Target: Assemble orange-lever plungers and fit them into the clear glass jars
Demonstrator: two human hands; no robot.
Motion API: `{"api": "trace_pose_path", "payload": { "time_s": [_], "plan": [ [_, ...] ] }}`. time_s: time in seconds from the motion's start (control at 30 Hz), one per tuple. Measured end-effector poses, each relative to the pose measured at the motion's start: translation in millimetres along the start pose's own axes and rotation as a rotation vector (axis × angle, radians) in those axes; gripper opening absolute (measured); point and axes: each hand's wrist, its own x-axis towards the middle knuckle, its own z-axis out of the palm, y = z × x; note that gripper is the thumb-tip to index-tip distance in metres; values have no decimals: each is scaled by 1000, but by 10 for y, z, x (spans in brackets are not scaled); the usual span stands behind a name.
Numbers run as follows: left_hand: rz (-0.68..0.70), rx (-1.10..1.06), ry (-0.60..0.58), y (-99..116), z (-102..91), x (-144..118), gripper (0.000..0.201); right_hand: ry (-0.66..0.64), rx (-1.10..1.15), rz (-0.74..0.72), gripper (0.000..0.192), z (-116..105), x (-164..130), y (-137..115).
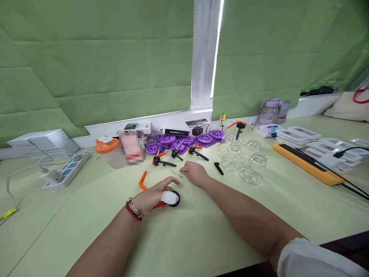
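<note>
My left hand (157, 195), its thumb wrapped in white, is closed around a black round cap (175, 199). An orange crank arm (159, 205) shows beneath that hand, and another orange piece (142, 181) sticks out behind it. My right hand (196, 173) rests low on the table with its fingers bunched; whatever they hold is hidden. Just left of its fingertips lies a thin metal rod (177, 174). Beyond both hands are several black-and-orange crank parts (163, 162). A loose black stick-like part (218, 168) lies to the right.
Glass jars (250, 175) stand to the right, near an orange-and-black power strip (308, 163) and white trays (331, 148). Purple slotted discs (204, 139) are heaped at the back. An orange-lidded bottle (111, 154) and a white power strip (69, 171) sit on the left.
</note>
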Motion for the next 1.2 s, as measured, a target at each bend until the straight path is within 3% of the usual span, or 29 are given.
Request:
{"api": "trace_pose_path", "payload": {
  "time_s": [0.23,0.37,0.43,0.57,1.1,1.2],
  "plan": [
    [-62,-175,-37,-37,-77,17,46,35,133,101,7,-61,41,63],
    [-72,-169,-41,-15,-63,28,46,41,170,130,22,-105,40,89],
    [-74,-166,-47,-13,-66,33,46,40,187,136,20,-116,41,101],
    [-63,-180,-68,-32,-90,52,48,32,220,141,9,-104,49,142],
    [-61,-195,-93,-65,-107,62,46,10,205,71,6,-118,11,138],
    [-70,-193,-79,-55,-103,56,46,38,366,75,6,-177,-44,76]
  ]
}}
